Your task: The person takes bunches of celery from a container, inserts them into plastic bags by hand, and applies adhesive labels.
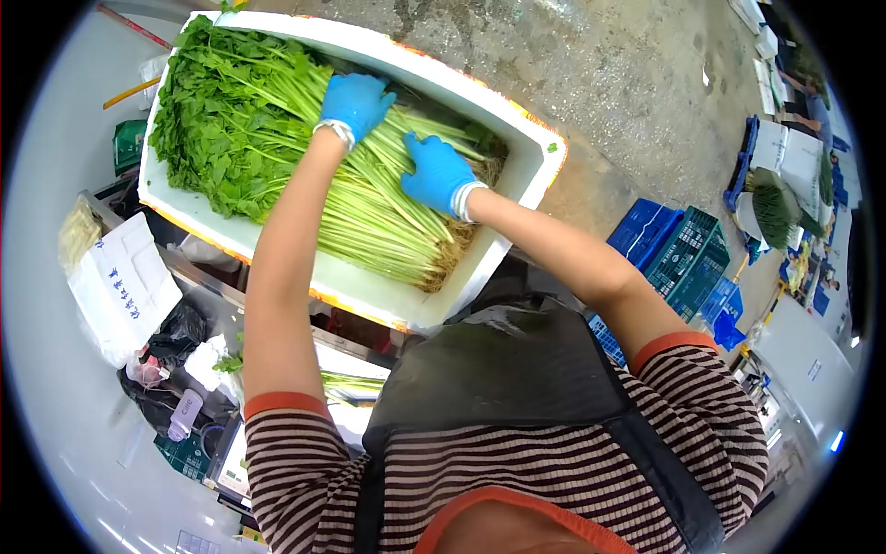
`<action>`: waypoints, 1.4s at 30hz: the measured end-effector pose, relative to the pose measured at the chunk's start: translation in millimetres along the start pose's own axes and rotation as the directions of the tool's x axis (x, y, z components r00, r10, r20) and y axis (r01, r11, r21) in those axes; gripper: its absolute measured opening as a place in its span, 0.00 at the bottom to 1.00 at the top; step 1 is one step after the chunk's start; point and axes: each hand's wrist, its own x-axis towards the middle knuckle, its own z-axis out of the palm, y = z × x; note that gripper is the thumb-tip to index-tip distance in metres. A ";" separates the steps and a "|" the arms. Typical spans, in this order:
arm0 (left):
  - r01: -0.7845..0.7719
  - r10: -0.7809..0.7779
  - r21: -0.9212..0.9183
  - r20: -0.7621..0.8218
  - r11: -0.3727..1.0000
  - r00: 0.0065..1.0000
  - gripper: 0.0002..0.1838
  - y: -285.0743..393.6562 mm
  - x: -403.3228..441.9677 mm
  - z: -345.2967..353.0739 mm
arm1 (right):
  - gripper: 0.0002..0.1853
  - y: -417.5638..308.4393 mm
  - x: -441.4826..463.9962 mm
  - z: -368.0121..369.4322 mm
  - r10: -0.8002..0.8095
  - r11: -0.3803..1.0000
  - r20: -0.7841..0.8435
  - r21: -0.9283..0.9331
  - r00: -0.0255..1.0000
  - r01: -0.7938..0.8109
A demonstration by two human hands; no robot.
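A white foam box [369, 37] holds a thick layer of leafy celery [360, 226], its leaves at the left and its pale stems running to brown roots at the right. My left hand [355, 103], in a blue glove, is closed over stems near the far wall of the box, its fingertips partly hidden. My right hand [438, 175], also gloved in blue, is curled around stems close to the root end. Thumb and fingers point left there, and some of the fingers are sunk out of sight among the stems.
Wet concrete floor [591, 83] lies beyond the box. Blue and green crates [688, 263] stand at the right. Below the box, at the left, are a white foam piece with handwriting [125, 286], black plastic bags and a purple bottle [185, 414]. Cut stems lie on a white surface beneath my left arm.
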 end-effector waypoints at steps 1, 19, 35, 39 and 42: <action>0.020 -0.020 -0.002 0.086 1.000 0.996 0.19 0.3 -5.4 -4.1 | 0.32 2.4 -0.4 -12.7 -0.011 1.000 -0.021 0.019 1.000 0.011; 0.247 -0.504 -0.490 -0.511 0.836 0.696 0.22 69.2 -110.9 -67.7 | 0.48 31.7 28.0 -8.1 0.258 0.950 0.102 0.156 0.961 -0.271; 0.045 -0.638 -0.723 0.636 -0.690 0.434 0.39 216.1 -158.9 51.0 | 0.46 98.1 58.5 12.2 0.054 0.762 0.762 0.387 0.645 -0.520; 0.064 -0.734 -0.813 0.553 -0.579 0.395 0.42 225.5 -139.6 84.9 | 0.44 54.4 29.6 -16.7 0.069 0.762 0.766 0.373 0.639 -0.530; 0.022 -0.728 -0.797 0.561 -0.603 0.394 0.41 212.7 -139.4 65.8 | 0.46 42.5 31.9 -18.9 0.087 0.665 0.815 0.380 0.573 -0.642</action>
